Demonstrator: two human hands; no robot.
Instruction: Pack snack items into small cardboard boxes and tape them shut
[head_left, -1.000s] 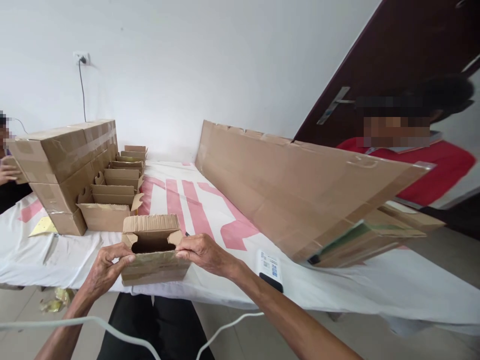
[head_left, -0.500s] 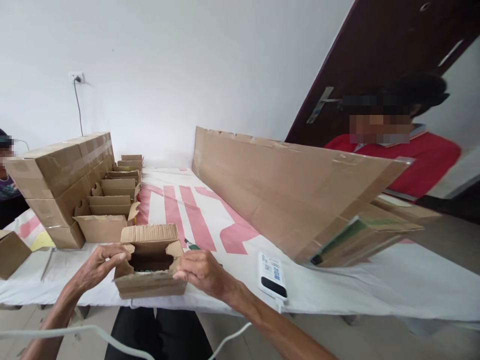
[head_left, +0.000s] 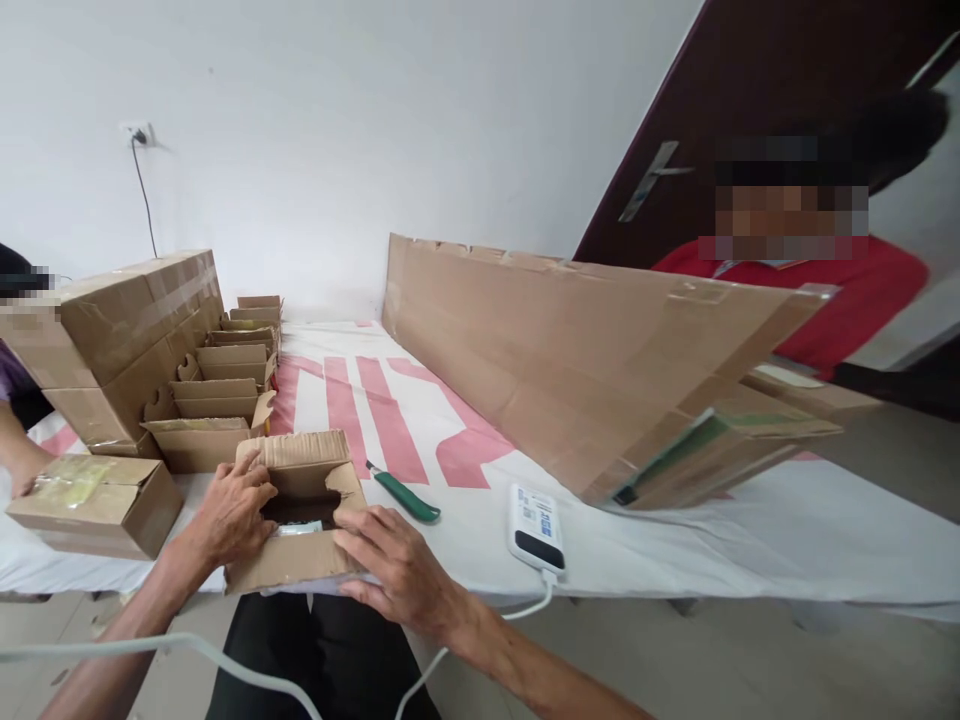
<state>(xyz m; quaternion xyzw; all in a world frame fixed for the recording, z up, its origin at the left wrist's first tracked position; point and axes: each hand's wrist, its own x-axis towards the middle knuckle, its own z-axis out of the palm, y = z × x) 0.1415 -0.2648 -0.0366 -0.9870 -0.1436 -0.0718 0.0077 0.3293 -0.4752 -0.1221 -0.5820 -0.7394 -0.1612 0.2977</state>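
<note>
A table covered by a white cloth with pink stripes (head_left: 390, 420) carries brown cardboard boxes (head_left: 202, 400), a green-handled knife (head_left: 405, 497), a white power bank (head_left: 535, 520), and a long cardboard panel (head_left: 570, 360).
</note>
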